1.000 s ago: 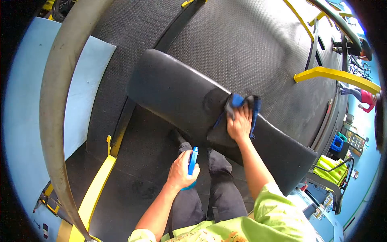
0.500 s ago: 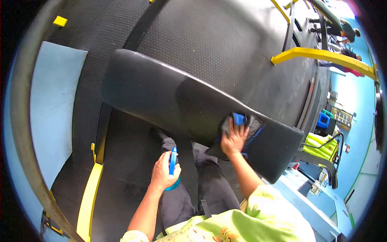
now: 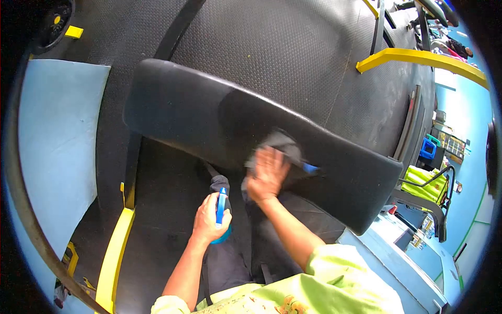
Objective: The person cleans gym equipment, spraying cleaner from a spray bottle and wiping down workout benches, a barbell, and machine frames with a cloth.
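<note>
A long black padded bench (image 3: 340,162) stretches across the middle of the view at a slant. My right hand (image 3: 267,174) presses a dark grey cloth (image 3: 282,142) with a blue edge flat against the near side of the pad. Hand and cloth are blurred by motion. Lower and to the left, my left hand (image 3: 208,217) is wrapped around a spray bottle (image 3: 221,206) with a blue trigger head. Most of the bottle's teal body is hidden behind the hand. The bottle is held over my legs, apart from the bench.
Yellow metal frame legs stand at the lower left (image 3: 117,256) and upper right (image 3: 418,56). A light blue panel (image 3: 63,146) is on the left. Bright green cloth (image 3: 426,183) hangs at the right, near a light blue counter (image 3: 389,251). Black textured mat (image 3: 272,47) covers the floor.
My right hand has slid left along the bench with the cloth. My left hand still grips the spray bottle, nearly in the same place. The view has shifted slightly.
</note>
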A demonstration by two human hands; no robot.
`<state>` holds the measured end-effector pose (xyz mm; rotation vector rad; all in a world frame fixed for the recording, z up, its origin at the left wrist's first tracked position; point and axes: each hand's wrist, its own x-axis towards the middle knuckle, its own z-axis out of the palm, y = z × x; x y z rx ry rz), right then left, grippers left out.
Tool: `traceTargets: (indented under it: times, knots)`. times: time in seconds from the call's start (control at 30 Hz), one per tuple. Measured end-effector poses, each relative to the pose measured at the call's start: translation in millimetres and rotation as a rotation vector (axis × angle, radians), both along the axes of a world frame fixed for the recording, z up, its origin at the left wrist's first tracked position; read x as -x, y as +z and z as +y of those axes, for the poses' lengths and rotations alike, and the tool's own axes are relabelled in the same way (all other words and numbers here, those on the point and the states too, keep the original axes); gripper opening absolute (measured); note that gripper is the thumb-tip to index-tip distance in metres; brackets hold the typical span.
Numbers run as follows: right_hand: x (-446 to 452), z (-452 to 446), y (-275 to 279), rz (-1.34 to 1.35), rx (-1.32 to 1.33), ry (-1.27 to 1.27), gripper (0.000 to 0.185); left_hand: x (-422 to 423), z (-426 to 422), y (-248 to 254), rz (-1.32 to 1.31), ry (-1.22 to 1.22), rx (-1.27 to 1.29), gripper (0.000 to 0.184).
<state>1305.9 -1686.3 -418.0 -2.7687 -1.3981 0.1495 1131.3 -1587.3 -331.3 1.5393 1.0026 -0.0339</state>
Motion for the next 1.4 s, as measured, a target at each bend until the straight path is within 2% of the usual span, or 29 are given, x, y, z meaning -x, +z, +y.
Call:
traceTargets:
  times: [0.07, 0.13, 0.2, 0.23, 0.3, 0.33, 0.4, 0.43, 0.47, 0.53, 0.6, 0.63, 0.67, 0.73, 0.8, 0.83, 0.87, 0.93, 1.0, 1.07, 1.13, 1.17, 1.2, 1.27, 1.33, 1.4]
  knots:
    - [16.1, 36.9, -6.2, 0.231, 0.067, 0.173, 0.075, 1.9, -5.5, -10.5, 0.005, 0.063, -0.037, 0.035]
    - [13.2, 55.5, -10.1, 0.270, 0.065, 0.491, 0.076, 6.6, -11.6, -20.4, 0.053, 0.099, -0.018, 0.034]
    - [-14.2, 64.5, -24.3, 0.507, -0.039, 0.640, 0.076, 9.9, -15.2, -21.6, 0.067, 0.143, -0.030, 0.034]
    - [-26.6, 68.0, -32.0, 0.481, -0.131, 0.610, 0.076, 11.0, -14.5, -17.9, 0.067, 0.134, -0.057, 0.035]
    - [-40.8, 110.8, -24.0, 0.299, -0.140, 0.310, 0.074, 12.0, -13.0, -11.7, 0.059, 0.141, -0.120, 0.036]
    - [-38.6, 126.4, -23.9, 0.185, -0.159, 0.152, 0.071, 13.1, -13.3, -8.4, 0.089, 0.163, -0.052, 0.037]
    - [-9.9, 149.2, -13.7, 0.145, -0.011, 0.095, 0.070, 13.4, -12.3, -6.3, 0.095, 0.180, -0.083, 0.038]
    - [1.9, 143.4, -16.6, 0.252, 0.064, 0.295, 0.074, 13.3, -13.1, -6.4, 0.095, 0.190, -0.090, 0.038]
    - [9.7, 127.6, -23.8, 0.277, 0.102, 0.590, 0.070, 12.5, -13.5, -8.6, 0.087, 0.213, -0.091, 0.038]
    - [-0.2, 103.0, -1.9, 0.554, 0.193, 0.948, 0.062, 10.4, -10.8, -7.7, 0.079, 0.261, -0.100, 0.038]
    - [-23.0, 97.9, 0.0, 0.566, 0.130, 0.994, 0.060, 4.1, -7.2, -5.1, 0.037, 0.317, -0.070, 0.037]
    - [-39.3, 102.2, 7.3, 0.593, 0.256, 0.878, 0.061, 2.5, -6.2, -3.2, 0.036, 0.314, -0.095, 0.036]
    - [-49.2, 113.4, 8.6, 0.608, 0.236, 0.704, 0.063, 0.7, -3.9, 0.1, 0.070, 0.312, -0.037, 0.035]
    - [-53.0, 135.4, 4.5, 0.416, 0.068, 0.636, 0.057, -1.3, 0.2, 4.5, 0.038, 0.315, -0.001, 0.033]
    - [-31.0, 166.2, -25.3, 0.163, -0.088, 0.461, 0.053, -1.4, 0.0, 1.3, -0.013, 0.348, 0.051, 0.030]
    - [-15.1, 186.1, -31.2, 0.166, -0.064, 0.346, 0.052, -3.5, -0.9, 1.4, 0.019, 0.356, 0.037, 0.030]
    - [0.0, 200.4, -39.2, 0.184, -0.081, 0.313, 0.057, -8.2, -2.6, 0.2, 0.043, 0.360, 0.025, 0.030]
    - [9.6, 206.8, -34.7, 0.286, 0.018, 0.532, 0.064, -12.1, -4.9, -7.1, 0.026, 0.403, -0.086, 0.029]
    - [1.8, 193.6, -13.2, 0.519, 0.026, 0.655, 0.064, -12.9, -1.9, -10.0, 0.034, 0.435, -0.049, 0.032]
    - [-23.6, 167.4, -1.4, 0.419, 0.107, 0.783, 0.066, -13.4, 6.3, -9.1, 0.016, 0.449, -0.008, 0.032]
    - [-56.7, 163.5, 6.1, 0.338, 0.252, 0.662, 0.065, -9.9, 14.0, -7.1, -0.003, 0.452, -0.004, 0.032]
    - [-70.9, 170.0, 1.1, 0.215, 0.183, 0.538, 0.065, -7.4, 15.7, -5.6, -0.008, 0.456, -0.013, 0.032]
    - [-81.8, 186.4, 0.1, 0.175, 0.196, 0.331, 0.062, -4.2, 17.7, -5.0, -0.005, 0.469, -0.006, 0.032]
    - [-92.1, 219.3, -37.0, 0.127, 0.229, 0.006, 0.061, 1.5, 20.1, -10.0, -0.001, 0.474, -0.008, 0.032]
    - [-79.4, 266.2, -14.6, 0.471, 0.373, -0.118, 0.063, 3.3, 18.4, -17.4, 0.013, 0.446, -0.066, 0.033]
    - [-39.2, 253.6, -31.5, 0.212, 0.133, 0.174, 0.071, -1.2, 20.6, -22.1, 0.008, 0.448, -0.067, 0.034]
